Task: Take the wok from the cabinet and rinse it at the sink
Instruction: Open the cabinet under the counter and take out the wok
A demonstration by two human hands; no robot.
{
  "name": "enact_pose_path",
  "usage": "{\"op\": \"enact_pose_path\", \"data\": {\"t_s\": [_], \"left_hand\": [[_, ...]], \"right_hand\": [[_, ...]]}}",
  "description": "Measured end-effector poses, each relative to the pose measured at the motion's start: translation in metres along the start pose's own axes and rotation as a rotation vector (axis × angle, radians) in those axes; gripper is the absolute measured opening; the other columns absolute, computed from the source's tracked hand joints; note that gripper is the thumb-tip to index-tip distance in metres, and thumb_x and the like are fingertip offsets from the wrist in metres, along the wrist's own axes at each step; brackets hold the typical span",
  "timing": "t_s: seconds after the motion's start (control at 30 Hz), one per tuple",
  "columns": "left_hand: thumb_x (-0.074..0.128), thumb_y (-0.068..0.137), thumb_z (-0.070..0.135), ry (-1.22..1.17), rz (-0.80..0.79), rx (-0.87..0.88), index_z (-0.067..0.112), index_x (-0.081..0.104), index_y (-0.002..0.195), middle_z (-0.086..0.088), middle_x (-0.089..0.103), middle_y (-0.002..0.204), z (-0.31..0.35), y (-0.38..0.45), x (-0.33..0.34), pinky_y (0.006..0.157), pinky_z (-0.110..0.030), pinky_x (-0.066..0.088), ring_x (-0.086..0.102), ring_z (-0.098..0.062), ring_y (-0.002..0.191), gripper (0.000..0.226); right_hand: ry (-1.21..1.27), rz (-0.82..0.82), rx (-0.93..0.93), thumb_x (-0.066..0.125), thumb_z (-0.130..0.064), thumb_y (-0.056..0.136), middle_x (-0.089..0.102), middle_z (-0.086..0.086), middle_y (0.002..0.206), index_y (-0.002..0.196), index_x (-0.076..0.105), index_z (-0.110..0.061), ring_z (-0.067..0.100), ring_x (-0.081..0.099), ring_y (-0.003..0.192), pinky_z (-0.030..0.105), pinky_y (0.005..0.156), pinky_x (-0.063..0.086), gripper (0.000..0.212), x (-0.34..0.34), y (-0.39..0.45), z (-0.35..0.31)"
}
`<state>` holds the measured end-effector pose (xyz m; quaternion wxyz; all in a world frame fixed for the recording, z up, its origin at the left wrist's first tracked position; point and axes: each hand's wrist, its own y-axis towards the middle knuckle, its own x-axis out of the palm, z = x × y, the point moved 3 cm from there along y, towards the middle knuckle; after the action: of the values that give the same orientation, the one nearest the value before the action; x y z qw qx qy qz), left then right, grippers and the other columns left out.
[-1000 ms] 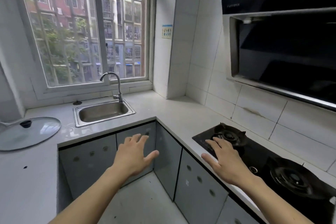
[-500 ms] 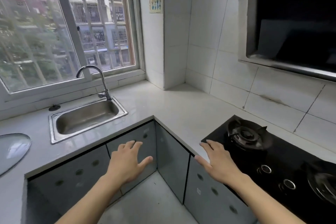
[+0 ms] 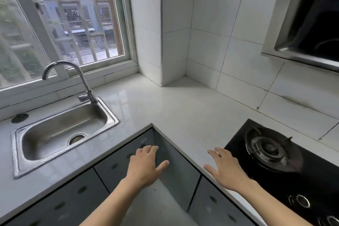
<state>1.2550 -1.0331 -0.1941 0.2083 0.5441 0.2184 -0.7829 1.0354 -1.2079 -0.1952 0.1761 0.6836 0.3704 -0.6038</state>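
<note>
A white L-shaped countertop [image 3: 183, 115] is seen below a barred window [image 3: 69, 24], with a steel sink [image 3: 60, 134] and curved faucet [image 3: 80, 79] set into it at the left. A black gas hob [image 3: 286, 167] is set at the right. The grey cabinet doors [image 3: 117, 163] beneath are shut, and the wok is not visible anywhere. The left hand [image 3: 145, 167] is held before the corner doors, fingers straight and spread, nothing gripped. The right hand [image 3: 225, 169] is held over the counter edge, fingers likewise apart.
</note>
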Motion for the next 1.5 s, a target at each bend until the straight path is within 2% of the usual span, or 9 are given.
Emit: {"op": "enact_pose_path", "data": {"t_s": [0.47, 0.77, 0.9, 1.0, 1.1, 1.17, 1.3, 1.4, 1.5], "left_hand": [[0.041, 0.090, 0.067, -0.032, -0.190, 0.160, 0.026, 0.034, 0.146, 0.003, 0.039, 0.151, -0.038, 0.135, 0.043, 0.103, -0.042, 0.038, 0.037, -0.025, 0.135, 0.070], [0.049, 0.091, 0.059, -0.310, -0.357, 0.023, 0.024, 0.037, 0.145, -0.001, 0.047, 0.143, -0.028, 0.164, 0.085, 0.101, -0.040, 0.044, 0.047, -0.022, 0.125, 0.066], [0.049, 0.095, 0.052, -0.606, -0.481, -0.147, 0.020, 0.048, 0.136, 0.000, 0.056, 0.132, -0.018, 0.166, 0.111, 0.091, -0.031, 0.048, 0.054, -0.015, 0.115, 0.052], [0.044, 0.100, 0.048, -1.011, -0.610, -0.442, 0.011, 0.054, 0.122, -0.006, 0.061, 0.121, -0.003, 0.166, 0.135, 0.090, -0.034, 0.049, 0.060, -0.018, 0.104, 0.044], [0.041, 0.102, 0.046, -1.537, -0.704, -0.745, -0.004, 0.043, 0.136, -0.026, 0.053, 0.134, 0.011, 0.163, 0.163, 0.096, -0.041, 0.049, 0.057, -0.035, 0.119, 0.060], [0.038, 0.102, 0.051, -1.760, -0.720, -0.858, -0.008, 0.035, 0.142, -0.030, 0.047, 0.140, 0.019, 0.163, 0.180, 0.105, -0.044, 0.045, 0.052, -0.039, 0.125, 0.072], [0.032, 0.099, 0.060, -1.922, -0.695, -0.980, -0.007, 0.026, 0.147, -0.029, 0.039, 0.148, 0.030, 0.166, 0.204, 0.115, -0.045, 0.034, 0.042, -0.038, 0.135, 0.083], [0.032, 0.097, 0.063, -1.990, -0.681, -1.024, -0.006, 0.022, 0.149, -0.027, 0.032, 0.153, 0.035, 0.171, 0.217, 0.118, -0.045, 0.028, 0.034, -0.037, 0.141, 0.087], [0.032, 0.097, 0.064, -2.007, -0.684, -1.010, -0.004, 0.022, 0.150, -0.027, 0.035, 0.151, 0.037, 0.175, 0.226, 0.116, -0.047, 0.030, 0.036, -0.039, 0.140, 0.086]], "right_hand": [[0.087, -0.073, 0.240, 0.043, -0.061, 0.092, 0.019, 0.004, 0.159, 0.150, 0.024, -0.025, 0.022, 0.010, 0.146, 0.044, 0.117, 0.024, 0.070, 0.038, 0.060, -0.018], [0.114, -0.119, 0.245, 0.053, -0.050, 0.091, 0.021, 0.004, 0.158, 0.149, 0.025, -0.024, 0.024, 0.014, 0.145, 0.041, 0.116, 0.027, 0.069, 0.070, 0.107, 0.012], [0.146, -0.132, 0.232, 0.057, -0.039, 0.092, 0.026, 0.004, 0.155, 0.148, 0.029, -0.023, 0.023, 0.019, 0.143, 0.036, 0.115, 0.029, 0.065, 0.094, 0.126, 0.019], [0.150, -0.162, 0.210, 0.061, -0.032, 0.091, 0.026, 0.003, 0.154, 0.148, 0.030, -0.023, 0.023, 0.020, 0.141, 0.035, 0.114, 0.030, 0.065, 0.115, 0.133, 0.023], [0.137, -0.145, 0.200, 0.064, -0.026, 0.090, 0.024, 0.002, 0.155, 0.146, 0.033, -0.022, 0.022, 0.019, 0.142, 0.032, 0.113, 0.030, 0.064, 0.130, 0.136, 0.027], [0.144, -0.079, 0.200, 0.063, -0.018, 0.089, 0.026, 0.002, 0.154, 0.144, 0.037, -0.023, 0.020, 0.019, 0.142, 0.028, 0.113, 0.028, 0.061, 0.135, 0.137, 0.029], [0.108, 0.006, 0.197, 0.060, 0.000, 0.085, 0.033, 0.001, 0.152, 0.142, 0.041, -0.025, 0.018, 0.025, 0.139, 0.025, 0.112, 0.029, 0.065, 0.141, 0.137, 0.031], [0.069, 0.042, 0.202, 0.060, -0.001, 0.087, 0.035, -0.001, 0.153, 0.143, 0.042, -0.028, 0.016, 0.028, 0.138, 0.028, 0.113, 0.029, 0.065, 0.144, 0.134, 0.032], [0.061, 0.052, 0.203, 0.062, -0.001, 0.087, 0.035, -0.001, 0.153, 0.143, 0.042, -0.028, 0.017, 0.030, 0.138, 0.027, 0.112, 0.031, 0.065, 0.148, 0.132, 0.032]]}}
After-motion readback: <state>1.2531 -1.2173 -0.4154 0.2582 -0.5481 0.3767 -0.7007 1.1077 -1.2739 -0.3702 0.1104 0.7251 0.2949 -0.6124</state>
